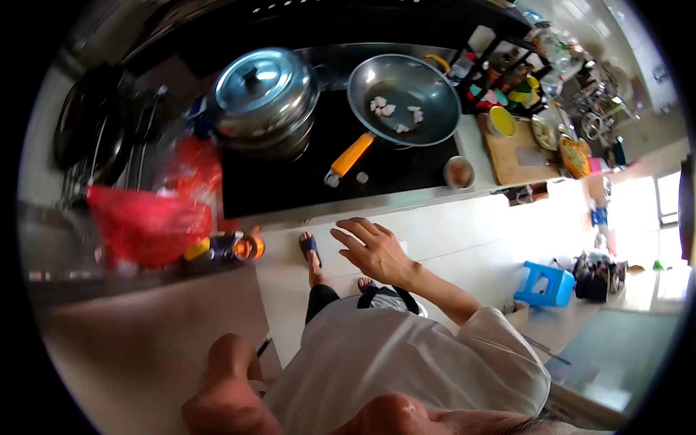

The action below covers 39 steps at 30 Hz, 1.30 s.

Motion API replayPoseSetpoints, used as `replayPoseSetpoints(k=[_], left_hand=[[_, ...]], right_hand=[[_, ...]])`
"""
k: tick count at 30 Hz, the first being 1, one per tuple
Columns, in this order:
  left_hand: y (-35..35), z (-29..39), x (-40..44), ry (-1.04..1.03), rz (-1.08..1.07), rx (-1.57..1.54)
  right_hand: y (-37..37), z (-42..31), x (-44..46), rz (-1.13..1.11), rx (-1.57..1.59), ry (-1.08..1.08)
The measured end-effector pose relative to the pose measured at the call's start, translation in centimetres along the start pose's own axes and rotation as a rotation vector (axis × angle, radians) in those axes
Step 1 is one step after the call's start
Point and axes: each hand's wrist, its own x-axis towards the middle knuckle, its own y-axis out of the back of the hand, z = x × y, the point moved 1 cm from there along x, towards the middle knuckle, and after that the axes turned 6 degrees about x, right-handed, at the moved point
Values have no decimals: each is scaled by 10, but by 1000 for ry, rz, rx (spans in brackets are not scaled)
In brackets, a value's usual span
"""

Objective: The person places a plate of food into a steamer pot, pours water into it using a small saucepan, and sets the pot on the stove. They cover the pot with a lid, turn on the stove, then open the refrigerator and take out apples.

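My right hand (pixel 373 252) is held over the floor just in front of the stove, its fingers apart and holding nothing. Blurred at the lower left, my left hand (pixel 226 406) is close to the camera, and its fingers cannot be made out. On the black stove (pixel 290 181) sits a steel pan (pixel 406 80) with an orange handle (pixel 351 158) pointing toward me. Several small white pieces (pixel 382 107) lie inside it. To its left stands a lidded steel pot (pixel 267 94). A small cup (pixel 459 173) is at the stove's front right.
Red plastic bags (pixel 148 228) and a bottle with an orange cap (pixel 249 248) lie at the left. A cutting board (pixel 511 156) with a yellow-lined bowl (pixel 500 122) is to the right, by bottles and dishes. A blue stool (pixel 545 283) stands on the floor.
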Motion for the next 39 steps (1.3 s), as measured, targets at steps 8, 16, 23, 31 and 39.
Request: replayPoseSetpoints(k=[8,16,23,31,39], left_hand=[[121,115,-88,451,-215,696],[369,208,-140,703,231,1519],[488,276,-111,831,246,1584],[547,280,-125,974,693,1209],[589,299,-147,1032,594,939]], right_hand=[[-13,-26,-114,-217,106,76],[-15,-69,-144,-308,130,260],[-40,-143,-159,-342,246,274],[-46,-206,-197,-435,405,159],[-73,-216,-258,-540,304,206]])
